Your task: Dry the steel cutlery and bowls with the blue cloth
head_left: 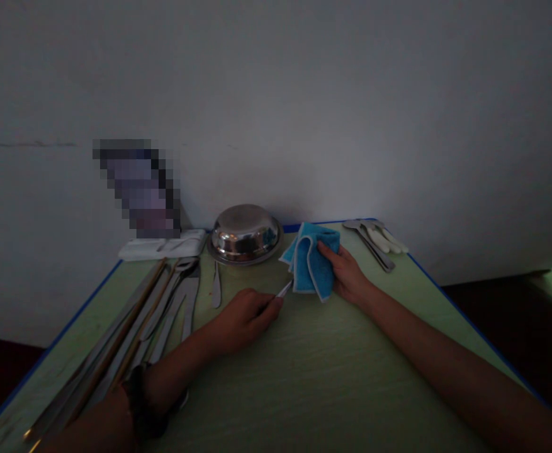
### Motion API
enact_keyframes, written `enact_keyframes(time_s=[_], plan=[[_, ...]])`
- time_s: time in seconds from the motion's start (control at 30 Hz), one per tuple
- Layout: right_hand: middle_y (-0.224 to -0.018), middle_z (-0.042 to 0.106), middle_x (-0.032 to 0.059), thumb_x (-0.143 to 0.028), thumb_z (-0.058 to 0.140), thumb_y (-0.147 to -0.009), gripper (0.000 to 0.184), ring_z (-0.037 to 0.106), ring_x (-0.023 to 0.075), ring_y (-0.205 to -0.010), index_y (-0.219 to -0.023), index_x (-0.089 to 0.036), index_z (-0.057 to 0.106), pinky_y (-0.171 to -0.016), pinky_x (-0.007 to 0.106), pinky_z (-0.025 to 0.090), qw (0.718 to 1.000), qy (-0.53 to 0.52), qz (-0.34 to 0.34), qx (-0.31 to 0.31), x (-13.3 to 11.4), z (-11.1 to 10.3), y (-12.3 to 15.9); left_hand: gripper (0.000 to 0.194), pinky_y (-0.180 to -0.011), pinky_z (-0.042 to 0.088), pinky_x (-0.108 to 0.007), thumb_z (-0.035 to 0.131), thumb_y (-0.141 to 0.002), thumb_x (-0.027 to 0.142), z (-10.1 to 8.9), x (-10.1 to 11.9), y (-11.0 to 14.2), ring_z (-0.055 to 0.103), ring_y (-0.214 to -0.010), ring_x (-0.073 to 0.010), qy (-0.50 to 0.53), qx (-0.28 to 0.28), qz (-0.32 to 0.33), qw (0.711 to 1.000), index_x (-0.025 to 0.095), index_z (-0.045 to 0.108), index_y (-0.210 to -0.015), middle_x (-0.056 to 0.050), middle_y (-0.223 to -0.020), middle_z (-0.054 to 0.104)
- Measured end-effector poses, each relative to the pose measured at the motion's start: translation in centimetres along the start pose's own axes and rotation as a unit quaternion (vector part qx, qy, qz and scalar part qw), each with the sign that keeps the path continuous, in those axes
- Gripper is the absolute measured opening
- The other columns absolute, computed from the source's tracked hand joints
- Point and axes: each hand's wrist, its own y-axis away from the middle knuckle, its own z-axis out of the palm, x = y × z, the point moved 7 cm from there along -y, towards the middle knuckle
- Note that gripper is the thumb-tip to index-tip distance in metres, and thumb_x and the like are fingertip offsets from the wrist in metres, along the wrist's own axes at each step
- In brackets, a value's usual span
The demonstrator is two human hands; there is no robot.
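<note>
My left hand is closed in a pinch on the handle of a thin metal utensil, whose far end is hidden inside a folded blue cloth. My right hand grips that cloth from the right, fingers wrapped round it, just above the pale green table. I cannot tell what kind of utensil it is, since its head is covered.
An upturned steel bowl sits at the back centre. Several knives, spoons and chopsticks lie in a row on the left. A white folded napkin lies behind them. Spoons rest at the back right. A wall stands close behind.
</note>
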Motion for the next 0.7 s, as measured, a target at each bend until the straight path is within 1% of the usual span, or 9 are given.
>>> enact_keyframes(time_s=[0.3, 0.47, 0.7], plan=[[-0.08, 0.071, -0.0006, -0.034, 0.071, -0.065, 0.027, 0.066, 0.0187, -0.078, -0.087, -0.023, 0.061, -0.08, 0.038, 0.052, 1.0, 0.008, 0.004, 0.004, 0.11, -0.13, -0.12, 0.042, -0.044, 0.027, -0.02, 0.03, -0.089, 0.035, 0.02, 0.09, 0.0, 0.031, -0.043, -0.0077, -0.006, 0.005, 0.011, 1.0, 0.017, 0.039, -0.052, 0.006, -0.046, 0.03], [-0.08, 0.071, -0.0006, -0.033, 0.07, -0.066, 0.025, 0.066, 0.0183, -0.078, -0.087, -0.023, 0.061, -0.081, 0.038, 0.051, 1.0, 0.004, 0.003, -0.008, 0.16, -0.06, -0.18, 0.041, -0.045, 0.028, -0.021, 0.03, -0.089, 0.035, 0.06, 0.09, -0.05, 0.033, -0.044, -0.0084, -0.012, -0.003, 0.006, 1.0, 0.017, 0.039, -0.052, 0.005, -0.046, 0.032], [-0.079, 0.071, -0.0012, -0.033, 0.07, -0.066, 0.024, 0.066, 0.0174, -0.075, -0.086, -0.023, 0.062, -0.081, 0.037, 0.052, 1.0, 0.004, 0.002, -0.003, 0.12, -0.12, -0.1, 0.041, -0.044, 0.027, -0.021, 0.031, -0.088, 0.035, 0.01, 0.13, -0.03, 0.034, -0.044, -0.0084, -0.012, -0.004, 0.007, 1.0, 0.017, 0.039, -0.052, 0.005, -0.046, 0.033]])
